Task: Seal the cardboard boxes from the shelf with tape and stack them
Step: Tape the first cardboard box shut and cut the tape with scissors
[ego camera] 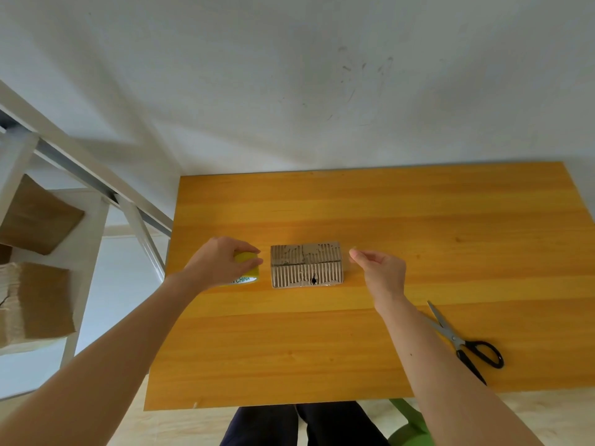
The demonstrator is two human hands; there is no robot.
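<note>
A small corrugated cardboard box (pixel 306 264) lies flat in the middle of the orange wooden table (pixel 386 220), its top flaps meeting at a seam. Just left of it, my left hand (pixel 219 263) grips a yellow roll of tape (pixel 246 268) from above. To the right of the box, my right hand (pixel 378 268) hovers with thumb and fingertips pinched together; a clear strip of tape seems to run from the roll over the box to these fingers, though it is barely visible.
Black-handled scissors (pixel 463 344) lie on the table at the right, near my right forearm. A white metal shelf (pixel 87 226) at the left holds more cardboard boxes (pixel 38 217). A green chair (pixel 412 426) sits below the table's near edge.
</note>
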